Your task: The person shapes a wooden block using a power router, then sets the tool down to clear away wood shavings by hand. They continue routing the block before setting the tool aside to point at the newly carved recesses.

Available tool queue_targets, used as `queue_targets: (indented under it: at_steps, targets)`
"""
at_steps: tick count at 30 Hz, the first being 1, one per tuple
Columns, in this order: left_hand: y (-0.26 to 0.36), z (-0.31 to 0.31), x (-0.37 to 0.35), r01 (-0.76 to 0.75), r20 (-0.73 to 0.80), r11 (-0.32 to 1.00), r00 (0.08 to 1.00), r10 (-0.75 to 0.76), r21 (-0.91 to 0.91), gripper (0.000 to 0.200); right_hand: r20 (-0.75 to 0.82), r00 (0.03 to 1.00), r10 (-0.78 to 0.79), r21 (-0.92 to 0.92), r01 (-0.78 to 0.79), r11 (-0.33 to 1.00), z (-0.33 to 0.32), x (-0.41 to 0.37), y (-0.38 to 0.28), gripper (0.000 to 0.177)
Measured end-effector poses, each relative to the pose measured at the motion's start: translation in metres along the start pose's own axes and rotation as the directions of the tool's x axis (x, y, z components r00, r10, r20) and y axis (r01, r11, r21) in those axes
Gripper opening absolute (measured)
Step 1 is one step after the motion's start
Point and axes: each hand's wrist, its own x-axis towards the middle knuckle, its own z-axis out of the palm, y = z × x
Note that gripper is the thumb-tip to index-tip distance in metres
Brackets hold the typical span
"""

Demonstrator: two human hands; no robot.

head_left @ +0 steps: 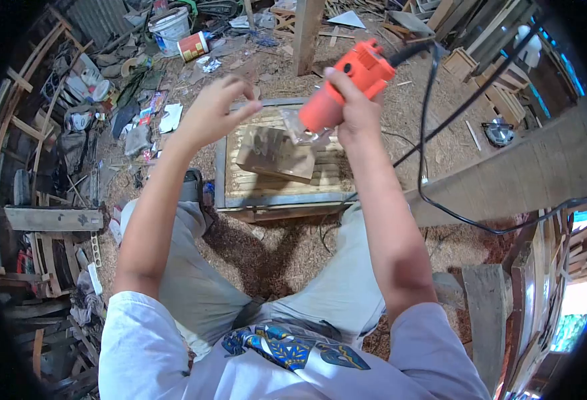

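An orange power tool (347,83) with a clear base is gripped in my right hand (359,107), raised over the right side of a low slatted platform. Its black cord (425,120) runs from the top end down to the right. My left hand (220,110) is in the air over the platform's left part, fingers curved and apart, holding nothing. Below both hands, a wooden block (277,155) with a hollowed or marked face lies at a slant on the platform (260,202).
A wooden post (307,40) rises behind the platform. A wide board (507,177) extends at the right. White bucket (168,30), a red-labelled container (193,46) and scraps litter the back left. Wood shavings cover the ground. A round metal object (500,132) lies at the right.
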Motion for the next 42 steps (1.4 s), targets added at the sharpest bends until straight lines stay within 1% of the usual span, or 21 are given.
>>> queue_targets:
  at_steps: [2,3,4,6,7,10,13,15,17,19,21,22,24,25,27,30,32,35,39,41,42]
  targets:
    - [-0.006,0.004,-0.005,-0.008,0.104,1.000,0.994,0.010,-0.017,0.028,-0.140,0.984,0.107,0.151,-0.085,0.985,-0.010,0.009,0.005,0.051]
    - [-0.008,0.006,-0.005,0.023,0.094,0.994,0.995,-0.013,-0.103,0.027,-0.174,0.966,0.188,0.197,-0.153,0.968,-0.019,0.017,0.013,0.049]
    - [-0.005,0.004,-0.002,0.020,0.091,0.994,0.996,-0.010,-0.109,0.027,-0.177,0.967,0.184,0.192,-0.150,0.970,-0.025,0.021,0.011,0.049]
    - [0.001,-0.001,0.004,0.088,0.103,0.972,0.992,-0.066,-0.218,0.024,-0.131,0.922,0.365,0.333,-0.306,0.892,-0.032,0.024,0.008,0.043]
    - [0.001,-0.002,0.007,0.091,0.106,0.970,0.992,-0.068,-0.226,0.024,-0.174,0.891,0.419,0.322,-0.351,0.879,-0.030,0.023,0.003,0.038]
    - [-0.006,0.007,0.009,0.091,0.103,0.952,0.993,-0.064,-0.293,0.023,-0.169,0.875,0.454,0.312,-0.390,0.866,-0.043,0.034,0.011,0.037]
    - [-0.010,0.016,0.010,0.058,0.099,0.968,0.995,-0.035,-0.245,0.022,-0.203,0.865,0.459,0.297,-0.392,0.871,-0.042,0.038,0.019,0.037]
    - [-0.004,0.021,0.007,0.044,0.147,0.991,0.989,-0.024,-0.130,0.021,-0.228,0.863,0.451,0.287,-0.383,0.878,-0.041,0.041,0.023,0.037]
    - [-0.002,0.023,0.007,0.031,0.148,0.995,0.989,-0.016,-0.095,0.024,-0.230,0.803,0.551,0.353,-0.459,0.815,-0.042,0.046,0.027,0.037]
    - [-0.003,0.026,0.003,0.016,0.150,0.998,0.989,-0.007,-0.057,0.026,-0.213,0.778,0.591,0.370,-0.495,0.786,-0.043,0.048,0.030,0.037]
    - [-0.004,0.033,0.000,0.094,0.227,0.996,0.969,-0.092,0.000,0.055,-0.195,0.756,0.625,0.385,-0.527,0.758,-0.039,0.050,0.031,0.037]
    - [-0.005,0.039,-0.004,0.094,0.230,0.996,0.969,-0.089,-0.009,0.055,-0.210,0.757,0.619,0.395,-0.513,0.762,-0.037,0.050,0.033,0.037]
    - [-0.011,0.058,-0.013,0.109,0.372,0.994,0.922,-0.106,0.013,0.104,-0.231,0.758,0.610,0.399,-0.498,0.770,-0.033,0.052,0.035,0.037]
    - [-0.013,0.071,-0.019,0.112,0.373,0.994,0.922,-0.106,0.007,0.104,-0.250,0.766,0.592,0.380,-0.485,0.788,-0.032,0.053,0.037,0.037]
    - [-0.018,0.093,-0.033,0.011,0.450,0.984,0.888,-0.091,0.178,0.144,-0.255,0.781,0.570,0.346,-0.477,0.808,-0.029,0.052,0.037,0.037]
    - [-0.025,0.114,-0.045,-0.013,0.469,0.982,0.880,-0.078,0.188,0.155,-0.242,0.802,0.546,0.345,-0.455,0.821,-0.031,0.054,0.040,0.036]
    - [-0.032,0.125,-0.056,-0.028,0.455,0.982,0.888,-0.062,0.189,0.149,-0.241,0.818,0.522,0.322,-0.440,0.838,-0.033,0.053,0.039,0.035]
    - [-0.037,0.137,-0.068,-0.052,0.330,0.983,0.944,-0.008,0.174,0.132,-0.233,0.841,0.489,0.292,-0.419,0.860,-0.033,0.051,0.035,0.034]
    - [-0.020,0.121,-0.076,-0.005,0.342,0.972,0.936,-0.078,0.236,0.127,-0.209,0.873,0.442,0.251,-0.389,0.887,-0.030,0.047,0.030,0.035]
    - [-0.017,0.112,-0.076,0.047,0.428,0.961,0.889,-0.165,0.273,0.121,-0.191,0.875,0.444,0.246,-0.396,0.885,-0.028,0.044,0.025,0.035]
    - [-0.016,0.103,-0.073,0.045,0.431,0.961,0.888,-0.164,0.273,0.121,-0.170,0.879,0.445,0.240,-0.401,0.884,-0.028,0.044,0.023,0.034]
